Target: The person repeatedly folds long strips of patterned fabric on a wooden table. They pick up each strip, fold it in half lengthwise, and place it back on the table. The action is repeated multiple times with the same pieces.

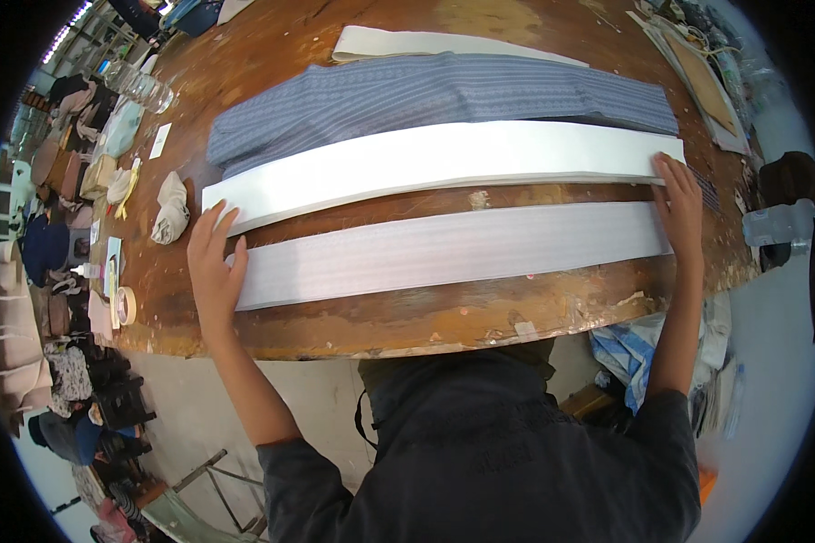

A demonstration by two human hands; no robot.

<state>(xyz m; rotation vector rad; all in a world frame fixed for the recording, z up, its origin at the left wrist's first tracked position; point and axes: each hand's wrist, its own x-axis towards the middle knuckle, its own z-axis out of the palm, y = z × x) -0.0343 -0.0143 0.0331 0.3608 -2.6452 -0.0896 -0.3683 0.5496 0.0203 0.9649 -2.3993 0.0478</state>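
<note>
A long bright white strip (444, 163), thick at its near edge like a stack, lies crosswise on the table. My left hand (215, 262) touches its left end with fingers stretched and the thumb spread apart, close to a paler strip. At the right end, the fingertips of my right hand (681, 204) rest on the white strip's corner, its fingers extended. Nearer to me lies the pale lilac-white fabric strip (453, 246), its two ends beside my hands. Beyond the white strip is a folded blue-grey striped cloth (426, 95), partly covered by it.
A cream strip (444, 42) lies beyond the cloth on the worn wooden table (380, 330). To the left are a crumpled beige cloth (170, 208), a tape roll (126, 306) and a clear bottle (140, 88). Flat pieces (702, 81) pile up at the far right.
</note>
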